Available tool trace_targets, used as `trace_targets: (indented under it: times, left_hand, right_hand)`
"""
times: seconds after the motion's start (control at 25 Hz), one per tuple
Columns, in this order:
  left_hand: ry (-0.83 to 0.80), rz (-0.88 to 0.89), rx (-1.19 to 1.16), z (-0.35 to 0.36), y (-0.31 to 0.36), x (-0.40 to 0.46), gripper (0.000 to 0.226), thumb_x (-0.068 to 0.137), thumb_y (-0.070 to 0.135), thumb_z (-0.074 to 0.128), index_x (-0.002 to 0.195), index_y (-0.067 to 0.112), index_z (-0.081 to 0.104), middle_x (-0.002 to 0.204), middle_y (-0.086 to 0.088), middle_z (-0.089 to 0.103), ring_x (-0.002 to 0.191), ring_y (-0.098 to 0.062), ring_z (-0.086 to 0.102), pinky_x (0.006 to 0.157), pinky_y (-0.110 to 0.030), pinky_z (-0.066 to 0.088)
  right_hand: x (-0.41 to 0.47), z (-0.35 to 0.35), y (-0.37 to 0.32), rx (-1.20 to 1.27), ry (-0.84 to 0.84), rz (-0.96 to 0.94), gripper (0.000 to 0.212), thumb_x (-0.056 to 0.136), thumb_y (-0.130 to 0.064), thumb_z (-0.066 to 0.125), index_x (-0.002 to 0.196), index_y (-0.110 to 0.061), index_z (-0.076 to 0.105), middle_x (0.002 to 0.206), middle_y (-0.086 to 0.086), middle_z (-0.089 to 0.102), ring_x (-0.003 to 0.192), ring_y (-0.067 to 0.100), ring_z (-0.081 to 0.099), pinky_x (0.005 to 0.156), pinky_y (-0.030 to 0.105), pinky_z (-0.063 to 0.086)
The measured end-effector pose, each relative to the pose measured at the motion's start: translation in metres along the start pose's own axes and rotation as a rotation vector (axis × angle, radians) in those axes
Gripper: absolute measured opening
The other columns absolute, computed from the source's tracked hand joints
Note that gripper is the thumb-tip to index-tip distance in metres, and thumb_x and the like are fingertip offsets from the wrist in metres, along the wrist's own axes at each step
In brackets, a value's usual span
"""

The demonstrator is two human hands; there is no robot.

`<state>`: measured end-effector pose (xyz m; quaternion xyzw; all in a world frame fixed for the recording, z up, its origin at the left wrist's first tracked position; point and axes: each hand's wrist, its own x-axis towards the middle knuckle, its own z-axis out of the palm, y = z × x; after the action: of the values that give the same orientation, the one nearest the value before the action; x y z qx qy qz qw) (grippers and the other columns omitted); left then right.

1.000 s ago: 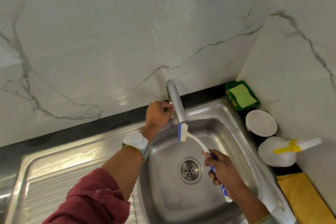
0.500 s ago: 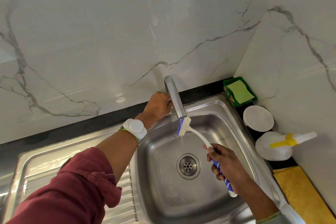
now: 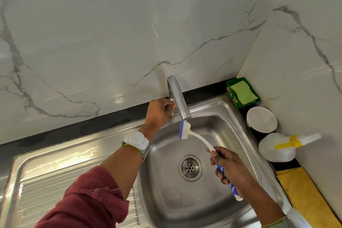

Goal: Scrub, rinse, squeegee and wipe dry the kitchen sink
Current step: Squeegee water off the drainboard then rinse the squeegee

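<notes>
The right hand (image 3: pixel 230 169) is nearest, over the sink (image 3: pixel 231 116) beside the drain (image 3: pixel 190 167), fingers wrapped tight round the brush (image 3: pixel 199 139) handle. The brush head sits just under the tap (image 3: pixel 178 98) spout. Farther back, the left hand (image 3: pixel 160 112) curls its fingers round the tap's base.

Place: home kitchen, sink corner.
Sink (image 3: pixel 218 111): stainless steel, one basin with round drain (image 3: pixel 190 168), ribbed drainboard (image 3: pixel 55 187) at left.
Tap (image 3: pixel 178 98): chrome spout arching over basin.
Walls (image 3: pixel 111 33): glossy white marble-look tiles with grey veins, meeting in a corner.
Tabletop (image 3: pixel 74 129): black strip behind sink.
Cleaning gear: green tray (image 3: pixel 232 94) with sponge (image 3: pixel 243 91), white spray bottle (image 3: pixel 277 148), yellow cloth (image 3: pixel 303 192) at right.
</notes>
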<state>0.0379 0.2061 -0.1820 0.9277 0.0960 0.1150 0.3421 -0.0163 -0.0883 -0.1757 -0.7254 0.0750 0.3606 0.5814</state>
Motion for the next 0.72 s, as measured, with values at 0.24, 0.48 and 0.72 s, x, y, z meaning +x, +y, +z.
trace_targets:
  times: [0.24,0.48,0.72]
  left_hand:
    - [-0.096,0.002,0.028,-0.008,0.014,0.01,0.009,0.092,-0.002,0.068,0.091,-0.002,0.076,0.087,-0.015,0.075,0.079,-0.031,0.072,0.079,-0.035,0.06]
    - [-0.154,-0.045,0.105,-0.011,0.026,0.019,0.011,0.096,0.001,0.063,0.095,-0.006,0.072,0.095,-0.022,0.073,0.079,-0.027,0.061,0.083,-0.036,0.057]
    - [0.008,-0.194,0.124,0.0,0.004,-0.03,0.023,0.098,0.021,0.06,0.113,0.029,0.076,0.104,0.005,0.076,0.086,-0.015,0.072,0.081,-0.029,0.058]
  right_hand:
    - [-0.006,-0.007,-0.008,-0.025,0.021,-0.025,0.014,0.103,-0.022,0.061,0.107,-0.024,0.074,0.082,0.005,0.068,0.052,0.019,0.048,0.046,0.026,0.039]
    - [-0.001,-0.011,0.001,-0.16,0.111,-0.04,0.023,0.105,-0.032,0.058,0.088,-0.034,0.074,0.074,0.005,0.069,0.051,0.017,0.054,0.048,0.027,0.042]
    - [0.008,-0.015,0.05,-0.741,0.339,-0.024,0.034,0.1,-0.042,0.054,0.128,-0.032,0.07,0.119,-0.002,0.074,0.117,0.027,0.066,0.092,0.034,0.05]
